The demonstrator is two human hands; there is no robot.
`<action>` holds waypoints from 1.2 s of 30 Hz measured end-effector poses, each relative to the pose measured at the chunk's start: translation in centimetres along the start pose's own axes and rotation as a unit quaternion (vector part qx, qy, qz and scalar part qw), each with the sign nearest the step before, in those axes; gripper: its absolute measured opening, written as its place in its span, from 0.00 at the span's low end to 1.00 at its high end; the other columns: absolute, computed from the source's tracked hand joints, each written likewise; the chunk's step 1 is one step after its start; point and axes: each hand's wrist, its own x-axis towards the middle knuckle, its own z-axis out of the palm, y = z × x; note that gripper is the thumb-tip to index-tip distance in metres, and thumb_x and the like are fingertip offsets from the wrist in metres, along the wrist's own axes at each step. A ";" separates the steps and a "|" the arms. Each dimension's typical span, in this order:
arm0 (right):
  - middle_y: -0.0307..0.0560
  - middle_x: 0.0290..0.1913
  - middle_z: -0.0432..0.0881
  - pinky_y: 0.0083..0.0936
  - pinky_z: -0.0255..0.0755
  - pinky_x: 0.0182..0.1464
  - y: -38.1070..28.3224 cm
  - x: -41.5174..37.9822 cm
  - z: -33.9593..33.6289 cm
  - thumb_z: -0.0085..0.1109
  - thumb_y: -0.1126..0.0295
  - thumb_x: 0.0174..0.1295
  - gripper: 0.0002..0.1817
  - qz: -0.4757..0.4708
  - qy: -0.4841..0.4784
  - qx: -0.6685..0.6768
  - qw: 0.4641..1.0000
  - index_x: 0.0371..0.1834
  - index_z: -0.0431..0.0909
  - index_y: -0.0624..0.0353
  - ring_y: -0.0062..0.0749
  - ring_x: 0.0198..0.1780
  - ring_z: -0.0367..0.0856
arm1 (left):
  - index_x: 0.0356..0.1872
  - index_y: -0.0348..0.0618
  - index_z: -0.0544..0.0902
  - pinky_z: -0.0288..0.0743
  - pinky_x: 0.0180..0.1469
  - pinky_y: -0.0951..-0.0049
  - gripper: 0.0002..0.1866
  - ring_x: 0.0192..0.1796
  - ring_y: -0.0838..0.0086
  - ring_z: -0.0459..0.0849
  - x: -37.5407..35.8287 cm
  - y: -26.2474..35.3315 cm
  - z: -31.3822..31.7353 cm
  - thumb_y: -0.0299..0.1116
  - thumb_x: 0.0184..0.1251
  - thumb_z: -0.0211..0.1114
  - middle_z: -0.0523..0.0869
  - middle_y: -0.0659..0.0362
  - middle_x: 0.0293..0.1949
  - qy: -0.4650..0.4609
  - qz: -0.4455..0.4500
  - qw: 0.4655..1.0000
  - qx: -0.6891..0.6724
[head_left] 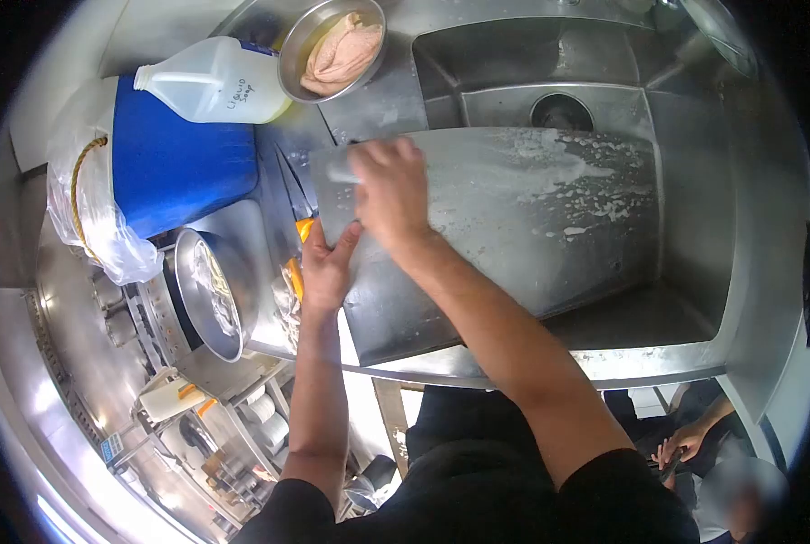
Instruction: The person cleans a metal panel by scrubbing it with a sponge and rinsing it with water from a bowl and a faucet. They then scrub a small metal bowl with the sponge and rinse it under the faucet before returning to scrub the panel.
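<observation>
While right hand (391, 186) gripped blurred object (342, 173), left hand (326, 267) held metal sheet's (505, 227) edge | step: likely scrubbing | next stroke presumably required bracing

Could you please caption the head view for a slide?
At a sink, right hand holds pale object over wet grey panel, left hand alongside.

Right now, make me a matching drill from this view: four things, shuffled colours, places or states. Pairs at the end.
Things:
1. right hand
2. jug
3. metal sheet
4. large tub

Matches:
A. blue
B. lies partly across the sink
C. grips a pale, blurred object
D. marked "Liquid Soap"

Pairs: 1-C, 2-D, 3-B, 4-A
</observation>
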 end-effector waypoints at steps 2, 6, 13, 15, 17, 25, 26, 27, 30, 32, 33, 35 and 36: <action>0.46 0.46 0.83 0.44 0.72 0.54 1.0 0.1 -0.6 0.67 0.80 0.43 0.22 -0.021 -0.014 -0.005 1.000 0.47 0.83 0.55 0.50 0.49 0.78 | 0.60 0.36 0.79 0.72 0.60 0.75 0.18 0.53 0.78 0.81 0.3 -1.1 -0.8 0.31 0.75 0.69 0.87 0.59 0.53 0.010 -0.005 1.000 0.028; 0.50 0.45 0.83 0.46 0.73 0.51 9.8 -2.2 -4.4 0.63 0.80 0.50 0.17 0.127 0.019 -0.043 0.991 0.45 0.84 0.55 0.54 0.47 0.78 | 0.60 0.36 0.79 0.72 0.60 0.75 0.19 0.53 0.77 0.81 0.2 -1.3 -0.7 0.32 0.74 0.69 0.87 0.59 0.53 0.022 0.004 0.998 0.052; 0.48 0.44 0.82 0.45 0.70 0.52 3.5 -1.3 -1.6 0.66 0.80 0.46 0.18 0.132 0.035 -0.037 0.990 0.43 0.84 0.56 0.52 0.47 0.75 | 0.60 0.36 0.79 0.71 0.62 0.75 0.17 0.56 0.77 0.81 0.0 -0.5 -0.3 0.31 0.75 0.67 0.87 0.58 0.55 0.008 0.016 0.998 0.056; 0.46 0.44 0.82 0.45 0.70 0.51 -1.1 -0.2 1.1 0.67 0.79 0.43 0.20 0.057 0.016 -0.005 0.998 0.44 0.83 0.55 0.51 0.47 0.75 | 0.60 0.36 0.79 0.71 0.62 0.75 0.17 0.56 0.77 0.81 0.3 -0.8 -0.2 0.30 0.76 0.66 0.86 0.58 0.56 -0.009 0.038 0.999 0.033; 0.45 0.45 0.83 0.45 0.71 0.53 -0.8 0.3 0.9 0.68 0.79 0.43 0.21 0.018 -0.016 0.024 0.999 0.44 0.83 0.54 0.50 0.48 0.76 | 0.61 0.36 0.79 0.71 0.62 0.75 0.16 0.56 0.76 0.81 0.5 -1.5 -0.7 0.29 0.76 0.65 0.86 0.58 0.56 -0.003 0.011 1.000 0.020; 0.54 0.40 0.83 0.43 0.75 0.50 14.3 -4.0 -9.7 0.60 0.80 0.57 0.13 0.206 0.065 -0.140 0.966 0.46 0.85 0.60 0.49 0.44 0.81 | 0.61 0.36 0.79 0.71 0.61 0.75 0.18 0.55 0.77 0.81 0.4 -1.0 -0.4 0.30 0.75 0.67 0.87 0.59 0.54 0.035 -0.011 0.999 0.037; 0.54 0.40 0.83 0.43 0.75 0.50 14.5 -4.4 -10.3 0.60 0.80 0.57 0.13 0.211 0.070 -0.191 0.956 0.45 0.85 0.61 0.48 0.45 0.81 | 0.61 0.36 0.79 0.71 0.62 0.76 0.18 0.55 0.77 0.81 0.5 -0.6 -0.2 0.30 0.75 0.67 0.86 0.60 0.55 0.039 -0.021 0.998 0.045; 0.53 0.41 0.82 0.42 0.73 0.51 11.2 -4.6 -8.7 0.60 0.80 0.54 0.14 0.207 0.088 -0.115 0.968 0.44 0.85 0.60 0.49 0.45 0.79 | 0.61 0.36 0.79 0.71 0.62 0.76 0.18 0.55 0.77 0.81 0.2 -0.4 0.0 0.31 0.75 0.67 0.86 0.60 0.55 0.042 -0.035 0.997 0.056; 0.48 0.44 0.83 0.41 0.70 0.54 1.3 -6.0 -4.0 0.63 0.79 0.44 0.22 0.053 -0.003 -0.021 0.998 0.48 0.84 0.55 0.51 0.47 0.76 | 0.62 0.36 0.78 0.70 0.63 0.76 0.18 0.56 0.76 0.81 0.2 -1.1 -0.5 0.31 0.76 0.67 0.86 0.61 0.56 0.009 -0.025 0.999 -0.027; 0.45 0.46 0.83 0.41 0.71 0.54 0.1 -5.6 -4.0 0.64 0.79 0.43 0.23 0.012 -0.042 0.030 0.999 0.48 0.83 0.55 0.51 0.49 0.76 | 0.63 0.36 0.78 0.70 0.63 0.76 0.19 0.56 0.77 0.81 0.1 -1.6 -1.0 0.31 0.76 0.66 0.86 0.61 0.56 0.003 -0.039 0.998 -0.040; 0.45 0.46 0.83 0.42 0.71 0.53 1.3 -5.1 -4.4 0.64 0.79 0.43 0.23 -0.017 -0.055 0.023 0.998 0.48 0.83 0.55 0.50 0.49 0.76 | 0.63 0.37 0.78 0.70 0.63 0.76 0.19 0.57 0.77 0.80 0.0 -1.8 -1.1 0.32 0.76 0.66 0.85 0.61 0.57 0.000 -0.047 0.998 -0.049; 0.46 0.46 0.83 0.41 0.71 0.52 5.7 -3.4 -4.5 0.63 0.80 0.44 0.23 0.025 -0.048 -0.032 0.998 0.48 0.84 0.54 0.49 0.49 0.76 | 0.64 0.37 0.77 0.70 0.64 0.76 0.19 0.57 0.77 0.80 -0.1 -1.5 -0.8 0.32 0.77 0.65 0.85 0.61 0.56 0.008 -0.006 1.000 0.015; 0.47 0.45 0.83 0.40 0.72 0.52 7.0 -2.0 -4.9 0.63 0.80 0.45 0.22 0.079 -0.017 -0.053 0.995 0.47 0.84 0.55 0.48 0.48 0.76 | 0.65 0.38 0.77 0.69 0.64 0.75 0.20 0.57 0.78 0.80 -0.1 -1.4 -0.8 0.32 0.78 0.65 0.85 0.61 0.56 0.014 0.016 0.999 0.048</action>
